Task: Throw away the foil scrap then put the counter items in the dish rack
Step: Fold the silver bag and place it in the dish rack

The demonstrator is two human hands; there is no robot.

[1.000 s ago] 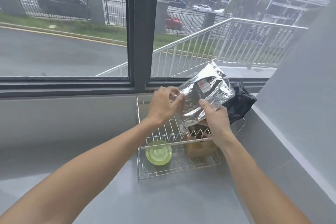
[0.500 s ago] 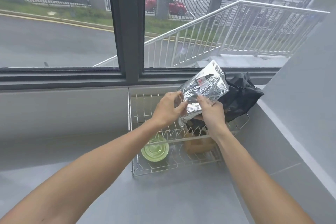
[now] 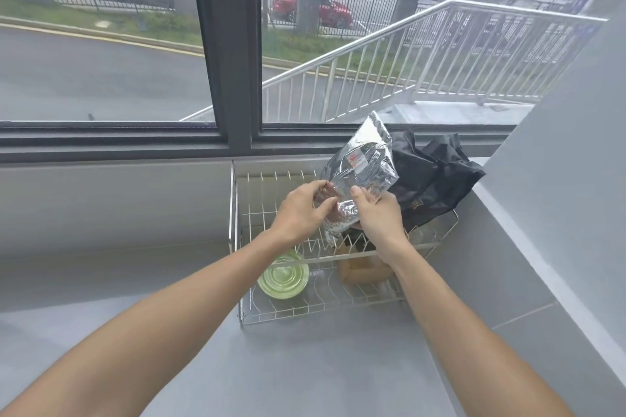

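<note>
A crinkled silver foil scrap [image 3: 364, 162] with a small red-printed label is held up above the wire dish rack [image 3: 237, 247]. My left hand [image 3: 299, 211] pinches its lower left edge, and my right hand [image 3: 377, 217] grips its lower right part, thumb on the foil. Inside the rack lie a green glass dish [image 3: 284, 277] at the front left and a brown box-like item [image 3: 362, 269], partly hidden by my right wrist.
A black bag [image 3: 437, 179] slumps over the rack's back right corner against the window sill. The grey counter [image 3: 321, 359] runs toward me. A grey wall [image 3: 559, 213] rises on the right and a dark window frame [image 3: 233, 78] stands behind the rack.
The foil has been folded smaller and my two hands have drawn closer together on it. The view has shifted so the rack sits slightly further left.
</note>
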